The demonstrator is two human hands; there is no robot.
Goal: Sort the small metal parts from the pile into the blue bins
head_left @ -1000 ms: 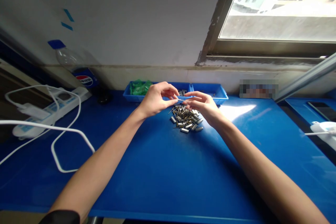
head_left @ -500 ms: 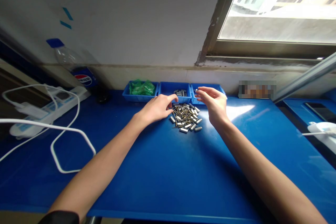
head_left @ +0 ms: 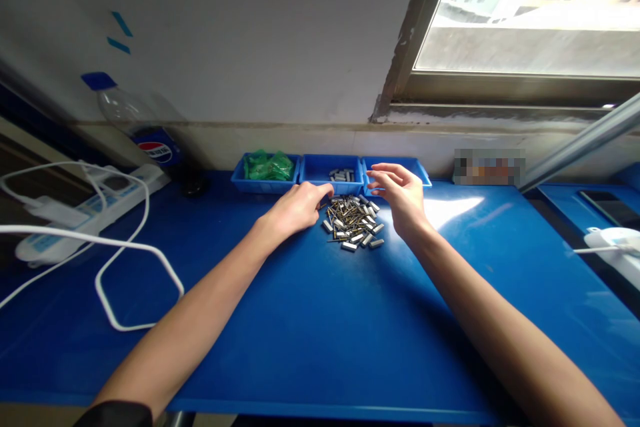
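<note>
A pile of small metal parts (head_left: 354, 219) lies on the blue table, silvery hexagonal standoffs mixed with thin brass-coloured screws or pins. At its left edge is my left hand (head_left: 296, 207), fingers curled down and thumb drawn in close to them; what they pinch is hidden. My right hand (head_left: 401, 192) hovers over the front of the right blue bin (head_left: 424, 180), its thumb and fingers apart and nothing visible between them. Several grey metal pieces (head_left: 343, 175) rest in the middle blue bin (head_left: 309, 167), behind the pile.
The left blue bin (head_left: 240, 181) contains green plastic bags (head_left: 270, 167). A cola bottle (head_left: 155, 145), a power strip (head_left: 115, 193) and looping white cables (head_left: 145, 247) occupy the left side. At right are a blurred box (head_left: 489, 167), a phone (head_left: 607, 207) and a slanted metal bar (head_left: 580, 140).
My left thumb and index finger have come together at the pile's edge. My right fingers have parted, and the small pale piece at their tips no longer shows. The view has shifted slightly.
</note>
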